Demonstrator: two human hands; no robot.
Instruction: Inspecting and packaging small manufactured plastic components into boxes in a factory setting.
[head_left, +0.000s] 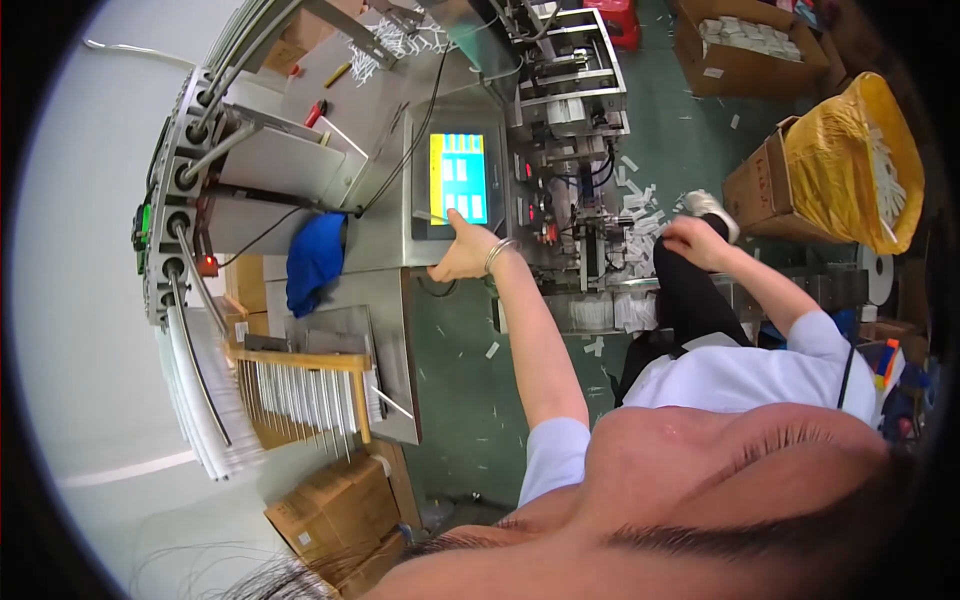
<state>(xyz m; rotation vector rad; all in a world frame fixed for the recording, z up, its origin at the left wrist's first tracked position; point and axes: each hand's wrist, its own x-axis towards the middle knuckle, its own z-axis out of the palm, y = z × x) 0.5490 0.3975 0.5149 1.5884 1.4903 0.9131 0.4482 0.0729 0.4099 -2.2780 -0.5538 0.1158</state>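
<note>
My left hand [468, 247] reaches to a machine's touchscreen [458, 180], which is lit in yellow and blue. One finger is stretched out onto the lower part of the screen and the thumb stands apart; nothing is held. A metal bangle [501, 254] circles that wrist. Over my bent knee, in dark trousers [690, 285], rests my right hand [697, 243], its fingers loosely curled with no object showing in them. Beside the screen is a machine [590, 200] with metal frames and red-lit controls. Small white packets [590, 312] are lined up in its lower track.
Loose white packets [645, 225] litter the green floor beside the machine. At right, a carton [760, 185] is lined with a yellow bag [835, 160]; another carton [750, 70] holds white packs. On the left are a blue cloth [316, 262] and a wooden rack with metal rods [300, 360].
</note>
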